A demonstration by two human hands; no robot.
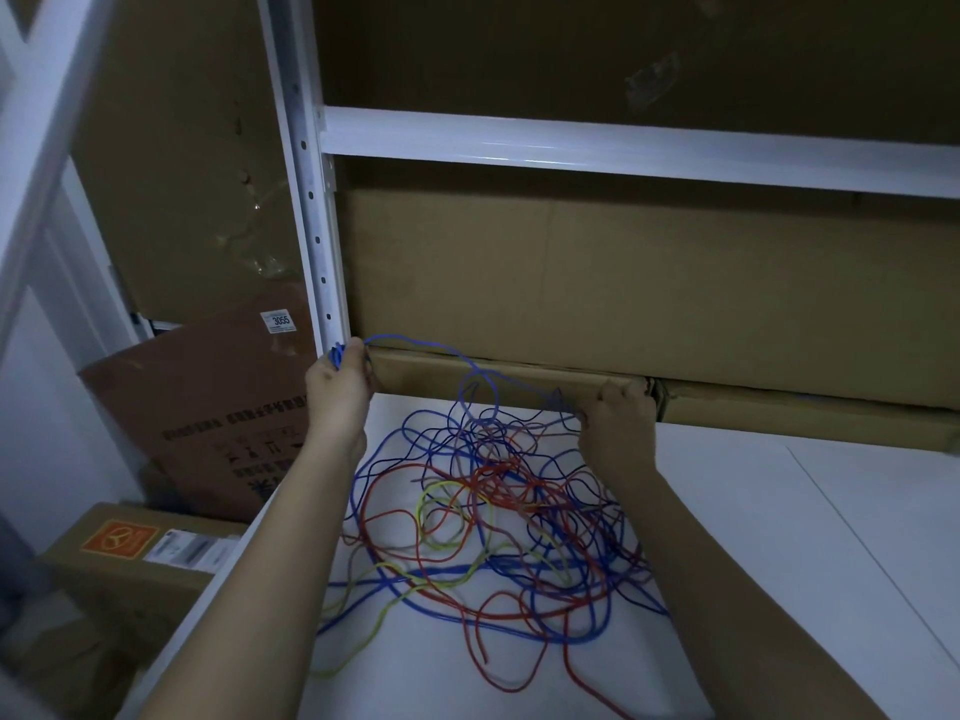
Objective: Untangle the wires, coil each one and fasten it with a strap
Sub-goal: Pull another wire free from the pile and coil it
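A tangle of blue, red and yellow wires (498, 517) lies spread on the white shelf surface (753, 511). My left hand (340, 387) is raised at the shelf's far left and is closed around a few small loops of a blue wire (470, 363). That blue wire arcs from my left hand across to my right hand (618, 413), which pinches it just above the far side of the tangle. The stretch between the two hands hangs loosely and dips into the pile. No strap is visible.
A white metal upright (311, 200) stands just behind my left hand, with a white crossbeam (623, 148) above. Large cardboard boxes (623, 283) fill the back of the shelf. More boxes (218, 423) lean and lie on the floor to the left.
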